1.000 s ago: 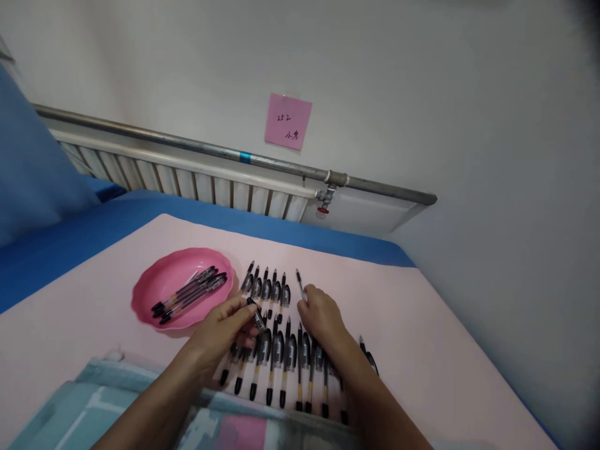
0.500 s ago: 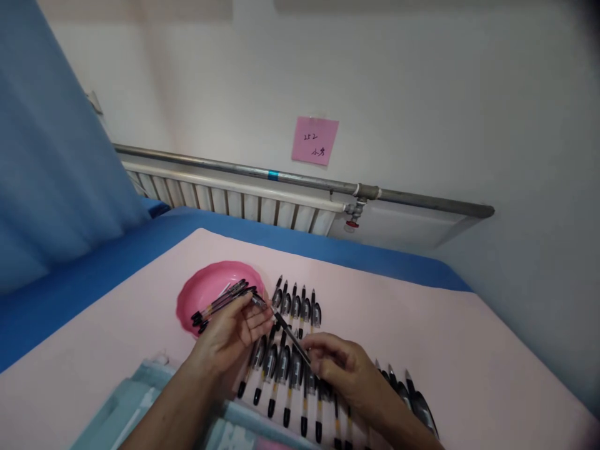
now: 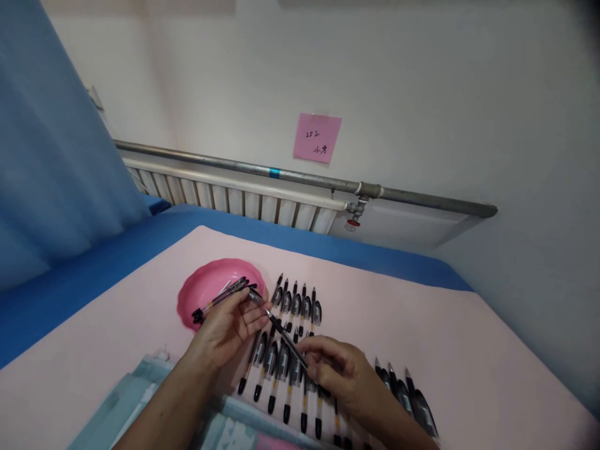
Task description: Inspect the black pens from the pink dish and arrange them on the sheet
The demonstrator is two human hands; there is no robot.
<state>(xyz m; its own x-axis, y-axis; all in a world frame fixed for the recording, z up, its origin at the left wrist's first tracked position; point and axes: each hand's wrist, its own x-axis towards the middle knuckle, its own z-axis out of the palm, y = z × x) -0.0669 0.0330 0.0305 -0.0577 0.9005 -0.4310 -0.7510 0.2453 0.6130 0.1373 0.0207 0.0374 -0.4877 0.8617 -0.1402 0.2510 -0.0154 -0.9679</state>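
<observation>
A: Left hand?

B: Left hand (image 3: 232,331), palm turned up. Grip pinched at thumb and forefinger on one pen cap (image 3: 254,296), clear with black; remaining fingers loosely spread.

A: Right hand?

B: Right hand (image 3: 340,369), over the near rows. Grip closed, thumb against fingers, on one uncapped pen (image 3: 287,339); slanted up to the left, tip just beside the mouth of the cap. Contact between tip and cap: cannot tell.

A: Pens on the desk?

B: On the pink top of the desk (image 3: 389,325), one far row of five pens (image 3: 300,306), tips away from the wearer, loose caps beside the barrels. One longer near row of pens (image 3: 281,375), likewise laid out, partly hidden under the right hand. Further group of pens (image 3: 407,394) beside the right forearm.

A: Vessels?

B: One pink bowl (image 3: 209,278), scalloped rim, left of the far row. Inside: several pens (image 3: 221,299), heaped aslant, and one thin white stick (image 3: 225,286).

A: Surroundings?

B: Pale teal fabric (image 3: 126,394), near edge. Blue curtain (image 3: 60,156), left. White radiator (image 3: 234,199) below a metal pipe (image 3: 201,159). Pink note (image 3: 317,137) on the wall, handwritten, "252" legible.
</observation>
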